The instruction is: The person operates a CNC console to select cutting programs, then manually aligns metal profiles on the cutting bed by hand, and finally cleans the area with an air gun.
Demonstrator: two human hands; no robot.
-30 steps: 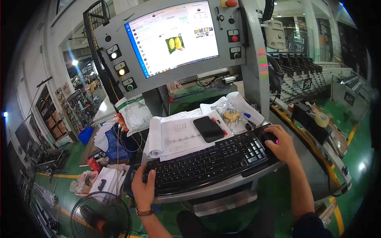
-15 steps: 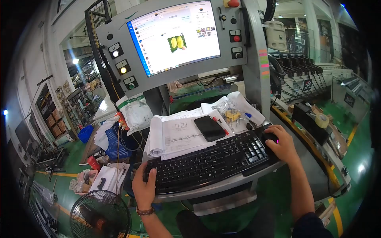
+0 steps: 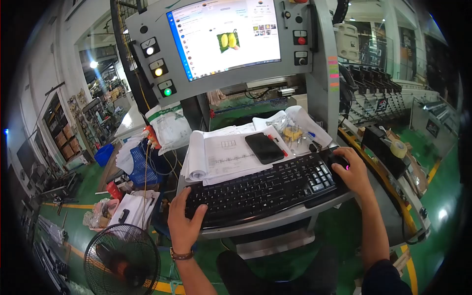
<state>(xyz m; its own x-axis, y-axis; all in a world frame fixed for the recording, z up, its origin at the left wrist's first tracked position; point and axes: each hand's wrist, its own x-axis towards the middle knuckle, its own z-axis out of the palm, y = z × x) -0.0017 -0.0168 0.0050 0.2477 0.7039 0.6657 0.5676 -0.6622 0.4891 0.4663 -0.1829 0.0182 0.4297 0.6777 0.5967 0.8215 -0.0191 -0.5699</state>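
A worker's left hand (image 3: 184,223) rests with thumb and fingers spread at the left end of a black keyboard (image 3: 260,191), while the right hand (image 3: 353,171) curls around a black computer mouse (image 3: 338,160) just beyond the keyboard's right end, a pink light glowing beside the thumb. A wristband (image 3: 181,255) circles the left wrist. The keyboard lies on a metal worktop (image 3: 275,222), between the two hands. Behind it, a dark smartphone (image 3: 265,148) lies on printed drawings (image 3: 226,160), whose left side is rolled up, with a red pen (image 3: 284,152) along the phone's right side. Clear plastic packaging holding yellow pieces (image 3: 293,132) sits farther right. Above the worktop, a gray control panel (image 3: 211,87) frames a lit screen (image 3: 265,44) showing a picture of yellow items on green. White, yellow and green lights glow at the panel's left, and a red button (image 3: 301,41) stands at its right. To the left are a white bag (image 3: 169,132), a blue basket (image 3: 145,172) and, nearer the camera, a black fan (image 3: 122,260) above the green floor (image 3: 206,268).
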